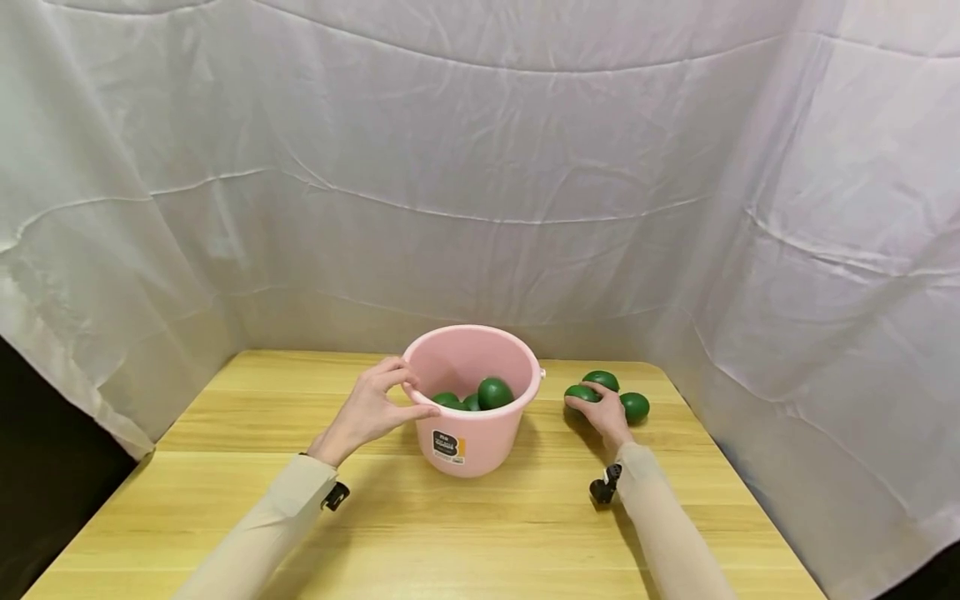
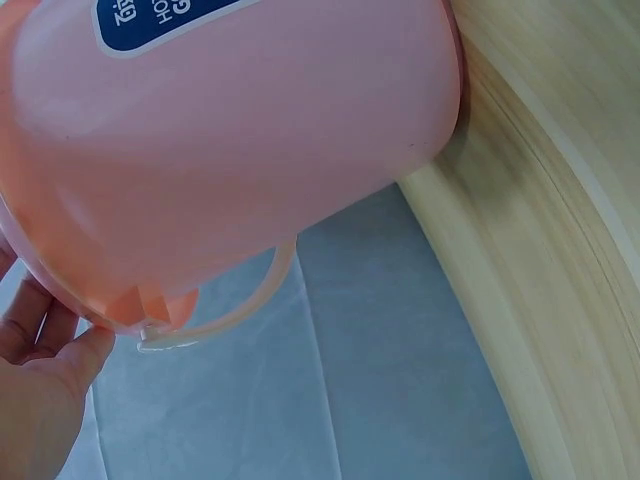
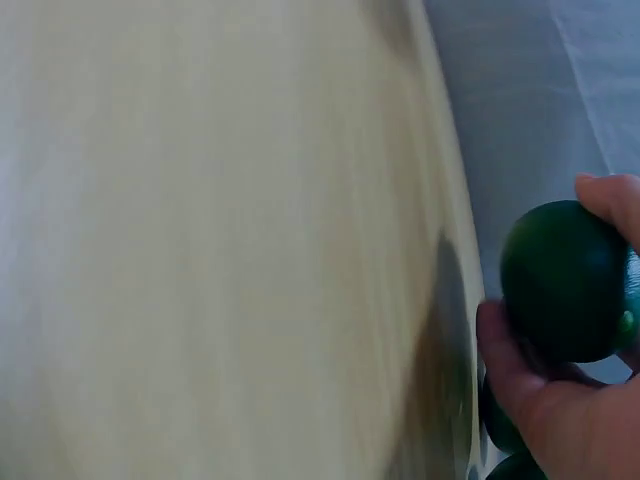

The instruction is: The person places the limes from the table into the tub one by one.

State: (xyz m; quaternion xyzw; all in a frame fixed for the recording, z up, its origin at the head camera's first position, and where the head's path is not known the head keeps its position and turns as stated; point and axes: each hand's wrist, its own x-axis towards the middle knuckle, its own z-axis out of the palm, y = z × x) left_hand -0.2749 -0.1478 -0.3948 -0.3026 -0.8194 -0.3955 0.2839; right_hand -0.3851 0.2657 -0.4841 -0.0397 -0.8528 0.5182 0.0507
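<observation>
A pink plastic bucket (image 1: 480,433) stands upright on the table, with several smooth dark green avocados (image 1: 495,393) inside it. My left hand (image 1: 375,408) grips the bucket's left rim between thumb and fingers; the left wrist view shows the thumb at the rim beside the handle joint. Right of the bucket, my right hand (image 1: 606,421) pinches a green avocado (image 3: 560,280) between thumb and fingers. Two more avocados lie close by, one behind the held avocado (image 1: 602,380) and one to its right (image 1: 635,407).
The light wooden table (image 1: 465,542) ends at a pale cloth curtain (image 1: 480,250) at the back and right. The bucket's pale handle (image 2: 240,315) hangs at its side. A label (image 1: 448,447) is on the bucket's front.
</observation>
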